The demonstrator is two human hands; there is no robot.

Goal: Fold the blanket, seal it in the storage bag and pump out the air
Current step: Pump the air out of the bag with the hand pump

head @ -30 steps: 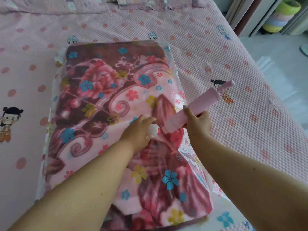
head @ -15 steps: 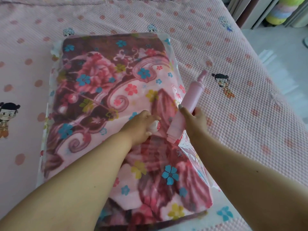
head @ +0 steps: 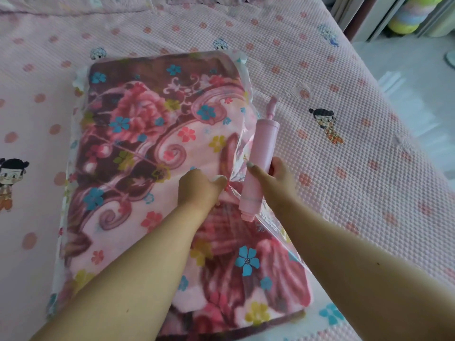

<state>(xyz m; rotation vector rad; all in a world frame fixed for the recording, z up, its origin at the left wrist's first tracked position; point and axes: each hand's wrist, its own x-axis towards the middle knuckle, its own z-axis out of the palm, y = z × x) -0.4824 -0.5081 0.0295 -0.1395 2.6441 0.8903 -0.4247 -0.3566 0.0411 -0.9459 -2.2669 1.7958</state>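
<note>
While the folded blanket (head: 157,153) lies inside the clear storage bag (head: 242,62) on the bed (head: 344,168), left hand (head: 199,190) curls on a small white part (valve?) atop the bag; right hand (head: 277,175) grips the pink pump (head: 259,163), tilted w/ nozzle toward the bag.

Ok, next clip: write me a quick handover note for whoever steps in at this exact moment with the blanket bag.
Left hand: curled fingers on the white valve cap, on top of the storage bag.
Right hand: grips the pink pump, nozzle end just above the bag, not on the valve.
Blanket: folded, inside the bag on the bed.
Done: folding, bagging.
Seal: cannot tell.
Left: seat the pump on the valve, pump out the air.
</note>
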